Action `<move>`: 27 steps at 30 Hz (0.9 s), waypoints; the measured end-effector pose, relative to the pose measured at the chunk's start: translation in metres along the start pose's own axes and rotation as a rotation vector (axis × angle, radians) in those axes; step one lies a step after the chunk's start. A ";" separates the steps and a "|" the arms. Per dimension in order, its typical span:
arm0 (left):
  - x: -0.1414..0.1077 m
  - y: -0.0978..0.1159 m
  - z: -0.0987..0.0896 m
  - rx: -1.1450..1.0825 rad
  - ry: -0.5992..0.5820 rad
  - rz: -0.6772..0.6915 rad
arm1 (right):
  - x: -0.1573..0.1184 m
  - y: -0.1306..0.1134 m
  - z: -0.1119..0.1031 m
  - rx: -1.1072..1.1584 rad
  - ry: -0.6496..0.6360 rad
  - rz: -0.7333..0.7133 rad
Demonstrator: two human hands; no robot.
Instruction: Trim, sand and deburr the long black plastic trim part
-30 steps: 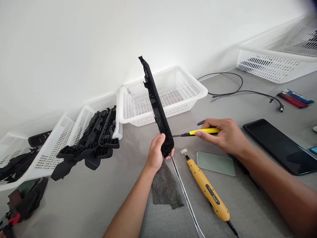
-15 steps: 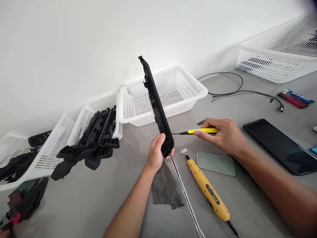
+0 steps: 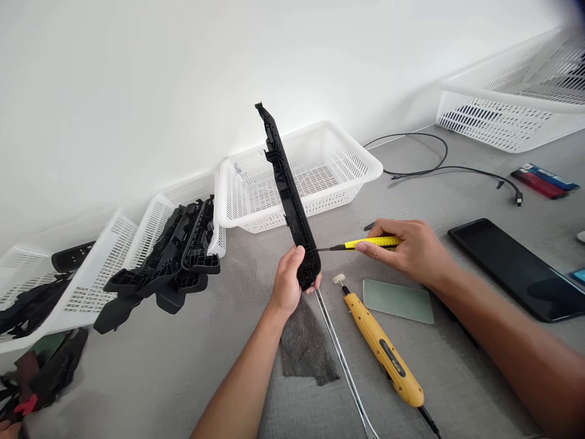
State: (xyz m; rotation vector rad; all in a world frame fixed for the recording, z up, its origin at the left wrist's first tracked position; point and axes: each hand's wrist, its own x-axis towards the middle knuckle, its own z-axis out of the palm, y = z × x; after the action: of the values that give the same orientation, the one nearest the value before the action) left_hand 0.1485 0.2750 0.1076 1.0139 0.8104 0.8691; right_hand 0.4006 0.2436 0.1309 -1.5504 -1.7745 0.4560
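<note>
My left hand [image 3: 289, 281] grips the lower end of a long black plastic trim part [image 3: 292, 201], which stands tilted with its top leaning left. Pinched in my right hand [image 3: 404, 247] is a yellow utility knife [image 3: 372, 242]. Its thin blade points left and meets the right edge of the part, just above my left thumb. Below the part lies a dark, worn cloth-like patch [image 3: 308, 347]. A yellow rotary tool [image 3: 384, 347] with a white felt tip rests to the right of long metal tweezers [image 3: 340, 353].
A white basket [image 3: 299, 210] stands behind the part. Further left, baskets hold black plastic parts [image 3: 178, 250]. A pale glass plate [image 3: 397, 300], a black phone [image 3: 516, 268], a cable [image 3: 450, 167] and red and blue packets [image 3: 546, 181] lie at right. Another person's fingers [image 3: 9, 428] show at lower left.
The knife has shifted slightly left and its blade tip now overlaps the part's edge a little more. My left hand and the part hold almost still.
</note>
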 end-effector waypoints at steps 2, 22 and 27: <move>0.000 0.000 0.000 0.002 0.004 -0.004 | 0.000 0.001 0.000 -0.003 0.016 -0.006; -0.002 0.004 0.003 0.021 0.029 -0.022 | 0.000 0.001 -0.002 0.031 -0.009 -0.037; -0.001 0.005 0.003 0.021 0.029 -0.024 | 0.000 -0.001 0.000 0.021 0.016 -0.011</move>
State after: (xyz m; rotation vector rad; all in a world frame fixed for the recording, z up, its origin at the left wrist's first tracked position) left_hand 0.1498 0.2743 0.1130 1.0102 0.8568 0.8578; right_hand 0.4004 0.2439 0.1317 -1.5252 -1.7597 0.4536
